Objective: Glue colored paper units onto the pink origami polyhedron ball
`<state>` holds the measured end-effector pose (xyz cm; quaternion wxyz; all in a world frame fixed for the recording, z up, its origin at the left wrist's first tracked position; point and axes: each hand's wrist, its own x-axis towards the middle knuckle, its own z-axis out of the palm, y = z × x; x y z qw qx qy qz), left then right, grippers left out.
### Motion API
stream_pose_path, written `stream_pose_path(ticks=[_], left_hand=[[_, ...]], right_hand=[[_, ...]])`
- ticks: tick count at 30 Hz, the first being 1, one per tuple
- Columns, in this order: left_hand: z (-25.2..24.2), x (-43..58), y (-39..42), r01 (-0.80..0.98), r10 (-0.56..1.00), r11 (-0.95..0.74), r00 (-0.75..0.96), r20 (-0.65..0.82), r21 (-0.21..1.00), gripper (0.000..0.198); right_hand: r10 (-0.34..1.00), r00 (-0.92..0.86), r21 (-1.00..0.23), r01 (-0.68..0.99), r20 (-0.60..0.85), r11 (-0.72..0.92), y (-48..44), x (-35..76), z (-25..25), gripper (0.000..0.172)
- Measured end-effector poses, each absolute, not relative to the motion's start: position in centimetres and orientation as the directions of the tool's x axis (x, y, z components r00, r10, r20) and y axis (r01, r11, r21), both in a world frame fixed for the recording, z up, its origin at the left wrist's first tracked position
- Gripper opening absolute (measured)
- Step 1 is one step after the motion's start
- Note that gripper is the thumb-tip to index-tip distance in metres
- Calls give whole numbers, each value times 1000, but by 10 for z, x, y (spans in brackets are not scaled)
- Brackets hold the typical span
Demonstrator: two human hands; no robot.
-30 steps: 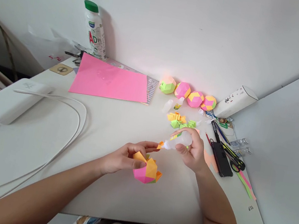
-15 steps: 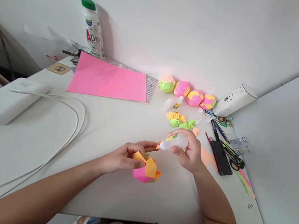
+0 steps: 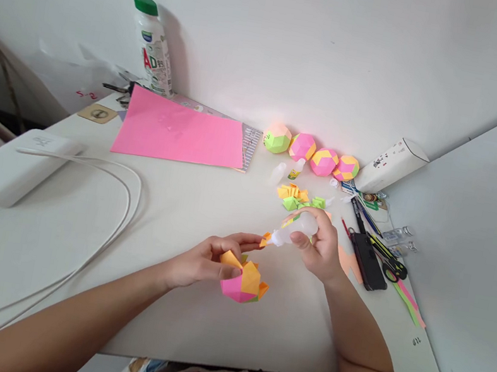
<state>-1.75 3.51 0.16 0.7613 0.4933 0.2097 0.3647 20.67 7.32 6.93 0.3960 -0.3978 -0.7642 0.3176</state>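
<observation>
My left hand (image 3: 206, 262) is closed on a partly built folded-paper ball (image 3: 241, 286) in pink, orange and green. Its fingertips also pinch a small orange paper piece (image 3: 264, 240) beyond the ball. In my right hand (image 3: 322, 247) is a translucent glue bottle (image 3: 301, 227), tilted nozzle-down to the left. The nozzle tip meets the orange piece, though whether glue is coming out is too small to see. Beyond the hands lie folded orange pieces (image 3: 293, 192) and green pieces (image 3: 291, 204), the latter partly hidden by my right hand.
Several finished paper balls (image 3: 303, 147) line the wall. Pink paper sheets (image 3: 181, 132) lie at the back left, near a green-capped bottle (image 3: 154, 51). A white power strip (image 3: 15, 170) with a looping cable is at left. Scissors (image 3: 394, 269), a black phone-like object (image 3: 369, 263) and a white box (image 3: 391, 166) are at right.
The glue bottle in my right hand has tipped more steeply, its base rising while the nozzle stays by the orange piece. My left hand and the paper ball stay almost still.
</observation>
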Motion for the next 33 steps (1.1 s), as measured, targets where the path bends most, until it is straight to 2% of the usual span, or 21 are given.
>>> stream_pose_path(ticks=[5,8,11,14,17,18,20,22,23,28,31,33], left_hand=[[3,-18,35,-359,769,255,638,37,898,6],[4,-18,35,-374,778,250,627,45,893,6],[5,-18,36,-381,778,245,626,54,892,6],[4,-18,36,-405,772,238,630,81,883,8],[2,-19,36,-454,762,218,633,140,864,9],[1,-20,36,-467,756,212,635,159,859,9],[1,-21,36,-485,745,211,642,181,849,8],[0,-22,36,-498,738,220,648,191,839,8],[0,-23,36,-505,735,224,649,195,834,8],[0,-24,36,-529,733,247,650,200,812,7],[1,-23,37,-539,737,250,644,202,804,7],[1,-22,37,-541,741,258,642,195,800,8]], right_hand=[[897,-301,-840,344,325,420,74,210,75,31],[942,-200,-921,233,268,311,82,214,72,33],[982,-111,-987,22,153,156,98,219,65,33],[994,-104,-991,-134,-13,-27,116,223,53,32],[972,-192,-982,-105,-133,-155,127,222,35,37],[969,-209,-989,-38,-133,-144,128,221,27,39],[979,-203,-980,198,-13,28,128,216,11,36],[960,-253,-870,440,117,223,127,212,-2,28],[948,-281,-819,502,148,277,126,210,-8,25],[923,-347,-750,564,164,346,125,209,-9,18],[887,-355,-708,542,295,452,119,210,12,11],[838,-373,-719,441,398,537,111,212,30,12]])
